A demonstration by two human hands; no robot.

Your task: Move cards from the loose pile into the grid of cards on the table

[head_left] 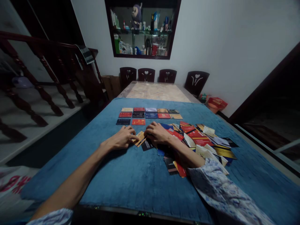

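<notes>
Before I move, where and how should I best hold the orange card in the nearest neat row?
Probably pinch its short right edge from the right: the orange card lies flat, with a dark card beside its left edge, while blue cloth shows at its right.

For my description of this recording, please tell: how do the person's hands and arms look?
The left hand and right hand wear no gloves. The loose right sleeve is pale with a mottled blue-violet pattern; the left sleeve, barely in view, looks similar.
</notes>
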